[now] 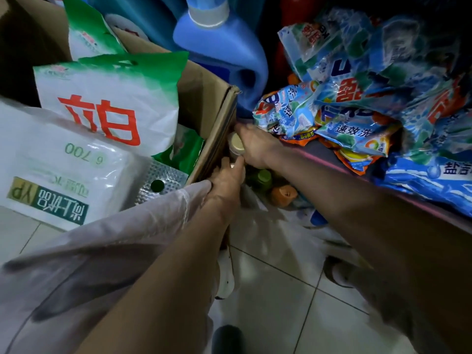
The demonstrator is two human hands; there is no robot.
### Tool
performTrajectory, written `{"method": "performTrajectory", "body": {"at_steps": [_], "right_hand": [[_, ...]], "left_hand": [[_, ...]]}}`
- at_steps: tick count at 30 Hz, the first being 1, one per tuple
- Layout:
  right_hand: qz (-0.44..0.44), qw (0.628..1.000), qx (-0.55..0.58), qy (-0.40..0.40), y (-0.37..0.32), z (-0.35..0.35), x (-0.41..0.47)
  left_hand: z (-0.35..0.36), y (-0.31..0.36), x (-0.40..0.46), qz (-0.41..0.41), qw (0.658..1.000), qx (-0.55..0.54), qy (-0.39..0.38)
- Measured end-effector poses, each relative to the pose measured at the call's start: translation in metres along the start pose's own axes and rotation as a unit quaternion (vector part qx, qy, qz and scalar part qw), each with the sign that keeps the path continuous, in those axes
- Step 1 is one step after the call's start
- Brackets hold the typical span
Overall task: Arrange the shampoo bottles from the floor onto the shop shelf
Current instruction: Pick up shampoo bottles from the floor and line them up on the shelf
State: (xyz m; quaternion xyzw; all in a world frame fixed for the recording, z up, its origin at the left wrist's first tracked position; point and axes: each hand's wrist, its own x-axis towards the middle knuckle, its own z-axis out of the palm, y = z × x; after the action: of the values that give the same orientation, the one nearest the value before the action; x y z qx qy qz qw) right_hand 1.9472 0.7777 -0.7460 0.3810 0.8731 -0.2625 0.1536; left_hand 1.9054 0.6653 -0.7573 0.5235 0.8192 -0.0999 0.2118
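Observation:
Both my hands reach down into the gap between a cardboard box (209,108) and the low shelf (383,185). My right hand (255,146) grips a bottle with a pale gold cap (236,144) at its top. My left hand (227,180) sits just below it, fingers curled against another bottle whose body is hidden. More bottles stand on the floor beside them: a green-capped one (263,178) and an orange-capped one (283,194). Their bodies are mostly hidden under my arms.
The box on the left holds white and green detergent bags (109,98). A big blue jug (222,47) stands behind it. Blue detergent packets (370,98) crowd the shelf on the right. White floor tiles (275,290) lie below, with a shoe (337,272).

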Motion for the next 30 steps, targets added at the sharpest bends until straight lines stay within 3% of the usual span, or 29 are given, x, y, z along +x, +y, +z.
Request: {"method": "performTrajectory", "body": {"at_steps": [8,13,16,23,30], "right_hand": [[-0.012,0.997,-0.003,0.072,0.002,0.0,-0.01],[-0.06,0.985,-0.007,0.16,-0.001,-0.026,-0.059],[-0.072,0.973,0.009,0.217,-0.006,-0.05,-0.101],[-0.056,0.93,0.038,0.361,-0.025,-0.134,-0.225],[-0.051,0.881,0.027,0.47,-0.043,-0.219,-0.366]], "left_hand": [[0.003,0.001,-0.002,-0.045,0.997,-0.044,0.035],[-0.023,0.001,-0.022,-0.009,0.997,-0.015,0.079],[-0.057,0.0,-0.045,-0.016,0.986,-0.1,0.135],[-0.171,-0.005,-0.111,0.07,0.952,-0.195,0.223],[-0.277,0.002,-0.179,0.06,0.898,-0.338,0.274]]}}
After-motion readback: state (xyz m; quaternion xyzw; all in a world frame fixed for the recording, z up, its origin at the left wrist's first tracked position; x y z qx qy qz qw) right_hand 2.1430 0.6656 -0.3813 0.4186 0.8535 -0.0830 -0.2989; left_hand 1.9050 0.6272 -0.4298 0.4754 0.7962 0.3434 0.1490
